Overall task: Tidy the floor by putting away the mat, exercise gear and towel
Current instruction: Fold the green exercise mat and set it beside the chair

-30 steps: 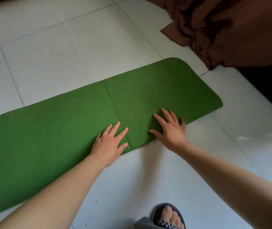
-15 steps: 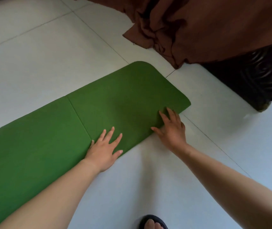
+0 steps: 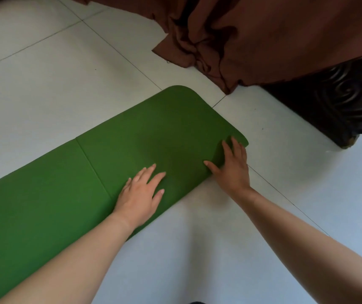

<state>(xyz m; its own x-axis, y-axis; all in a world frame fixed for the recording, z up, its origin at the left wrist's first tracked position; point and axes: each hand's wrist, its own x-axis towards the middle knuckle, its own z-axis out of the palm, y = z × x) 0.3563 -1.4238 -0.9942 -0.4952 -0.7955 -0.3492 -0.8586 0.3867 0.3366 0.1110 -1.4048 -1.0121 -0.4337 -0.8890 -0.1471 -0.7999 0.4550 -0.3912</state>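
Observation:
A green exercise mat (image 3: 149, 137) lies flat on the white tiled floor, running from the lower left to a rounded end at the centre right. A crease crosses it left of my hands. My left hand (image 3: 140, 194) rests flat on the mat near its front edge, fingers straight and spread. My right hand (image 3: 230, 167) lies at the mat's front right corner, fingers straight on top and thumb stretched along the front edge. No other exercise gear or towel is in view.
A brown cloth (image 3: 230, 34) hangs in folds down to the floor at the upper right. Beneath it stands a dark carved furniture base (image 3: 338, 99), close to the mat's rounded end. White floor tiles (image 3: 43, 69) stretch to the upper left and below the mat.
Both hands have slid right along the mat's front edge toward its rounded end. My right hand has reached the corner. The view has shifted right, showing more of the dark furniture.

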